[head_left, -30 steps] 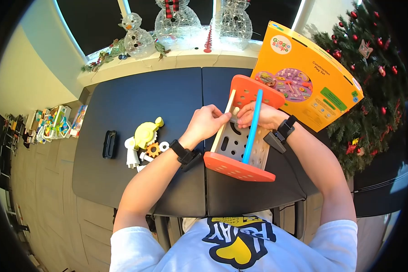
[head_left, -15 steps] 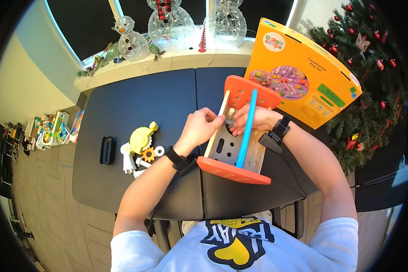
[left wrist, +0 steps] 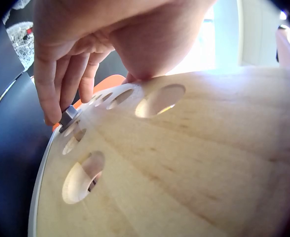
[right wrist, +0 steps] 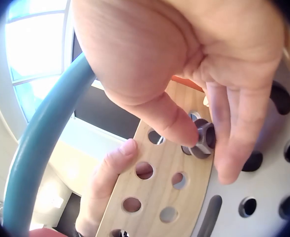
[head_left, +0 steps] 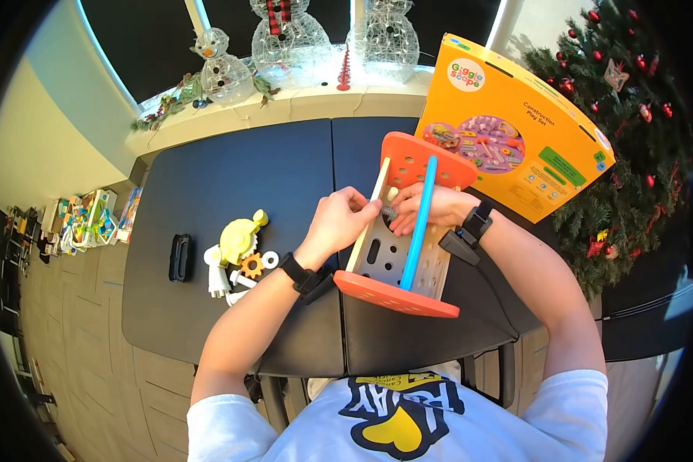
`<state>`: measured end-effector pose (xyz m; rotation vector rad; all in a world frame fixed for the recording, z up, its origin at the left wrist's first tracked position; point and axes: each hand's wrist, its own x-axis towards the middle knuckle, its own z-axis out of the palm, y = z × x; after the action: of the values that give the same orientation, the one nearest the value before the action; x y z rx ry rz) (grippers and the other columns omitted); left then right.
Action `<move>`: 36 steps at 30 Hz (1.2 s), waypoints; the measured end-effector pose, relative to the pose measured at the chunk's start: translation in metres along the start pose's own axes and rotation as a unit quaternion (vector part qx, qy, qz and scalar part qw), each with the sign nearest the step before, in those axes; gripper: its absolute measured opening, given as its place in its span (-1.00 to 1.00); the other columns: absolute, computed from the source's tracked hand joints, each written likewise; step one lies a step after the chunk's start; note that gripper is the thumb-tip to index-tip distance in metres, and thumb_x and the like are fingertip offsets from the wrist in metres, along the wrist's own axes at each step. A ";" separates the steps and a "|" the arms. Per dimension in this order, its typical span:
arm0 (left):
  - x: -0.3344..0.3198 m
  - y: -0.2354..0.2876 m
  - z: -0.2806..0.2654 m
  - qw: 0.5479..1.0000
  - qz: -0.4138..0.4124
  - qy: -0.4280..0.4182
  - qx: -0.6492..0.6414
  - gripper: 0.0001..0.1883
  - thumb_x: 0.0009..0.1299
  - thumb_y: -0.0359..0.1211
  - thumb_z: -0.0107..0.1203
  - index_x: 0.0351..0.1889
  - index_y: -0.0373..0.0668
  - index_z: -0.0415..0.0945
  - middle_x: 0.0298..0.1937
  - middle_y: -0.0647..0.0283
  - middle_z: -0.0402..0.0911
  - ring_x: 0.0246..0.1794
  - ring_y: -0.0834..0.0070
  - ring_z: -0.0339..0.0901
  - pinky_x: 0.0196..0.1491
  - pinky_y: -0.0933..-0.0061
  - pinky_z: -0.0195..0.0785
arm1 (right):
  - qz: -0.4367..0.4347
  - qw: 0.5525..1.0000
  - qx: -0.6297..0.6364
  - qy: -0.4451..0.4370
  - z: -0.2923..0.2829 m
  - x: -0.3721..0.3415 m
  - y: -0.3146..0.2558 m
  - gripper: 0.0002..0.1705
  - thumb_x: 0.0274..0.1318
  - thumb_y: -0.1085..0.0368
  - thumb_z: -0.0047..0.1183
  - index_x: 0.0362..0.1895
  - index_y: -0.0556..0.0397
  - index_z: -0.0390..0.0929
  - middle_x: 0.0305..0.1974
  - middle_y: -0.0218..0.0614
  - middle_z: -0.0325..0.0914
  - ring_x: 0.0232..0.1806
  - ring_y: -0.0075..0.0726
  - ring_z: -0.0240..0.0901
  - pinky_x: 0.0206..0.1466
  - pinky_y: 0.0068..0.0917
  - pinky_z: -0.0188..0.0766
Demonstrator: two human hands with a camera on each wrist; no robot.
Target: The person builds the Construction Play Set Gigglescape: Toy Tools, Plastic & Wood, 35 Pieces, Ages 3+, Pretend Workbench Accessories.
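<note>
A toy toolbox with red-orange end panels point(head_left: 396, 294), a blue handle point(head_left: 419, 231) and wooden sides with holes point(right wrist: 157, 197) stands tilted on the table. Inside it, my right hand point(head_left: 435, 206) pinches a grey nut point(right wrist: 204, 139) between thumb and fingers, against the wooden side. My left hand point(head_left: 340, 219) is at the outer face of that same side. Its fingertips hold a grey bolt head point(left wrist: 68, 117) there, while the thumb point(right wrist: 129, 148) lies over the panel's upper edge. A cream peg point(head_left: 392, 193) shows near the far end inside the toolbox.
Left of the toolbox lie a yellow-green toy piece point(head_left: 240, 240), an orange gear point(head_left: 252, 266), a white ring point(head_left: 270, 259) and several white parts point(head_left: 217, 276). A black tray point(head_left: 180, 258) sits farther left. The yellow play set box point(head_left: 515, 123) stands behind, beside a decorated tree point(head_left: 631, 146).
The head view has shifted slightly, so the scene sits a little farther left. Both hands stay at the same spot on the toolbox side, the right fingers moving slightly around the grey nut.
</note>
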<state>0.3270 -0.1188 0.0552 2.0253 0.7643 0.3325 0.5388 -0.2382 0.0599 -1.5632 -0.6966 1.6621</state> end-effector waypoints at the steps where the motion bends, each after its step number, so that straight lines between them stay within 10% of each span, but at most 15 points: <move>1: 0.000 0.000 0.000 1.000 0.000 -0.001 -0.003 -0.54 0.43 -0.02 0.32 -0.16 -0.32 0.68 -0.20 0.01 0.81 -0.16 0.28 0.78 -0.02 0.30 0.59 | -0.004 1.000 -0.008 0.008 0.001 0.000 0.001 -0.62 0.36 0.37 0.18 0.13 0.32 0.39 -0.04 0.30 0.68 -0.10 0.02 0.77 0.00 -0.29 0.75; 36: 0.001 -0.001 0.002 1.000 0.002 0.001 -0.013 -0.57 0.42 -0.05 0.33 -0.18 -0.31 0.66 -0.21 0.01 0.81 -0.17 0.28 0.78 -0.03 0.30 0.59 | -0.043 0.992 -0.119 0.004 -0.003 0.006 0.011 -0.57 0.48 0.15 0.13 0.09 0.33 0.50 -0.08 0.10 0.74 -0.11 -0.19 0.75 -0.10 -0.38 0.69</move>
<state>0.3286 -0.1188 0.0536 2.0032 0.7533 0.3449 0.5406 -0.2394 0.0472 -1.6772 -0.9749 1.5531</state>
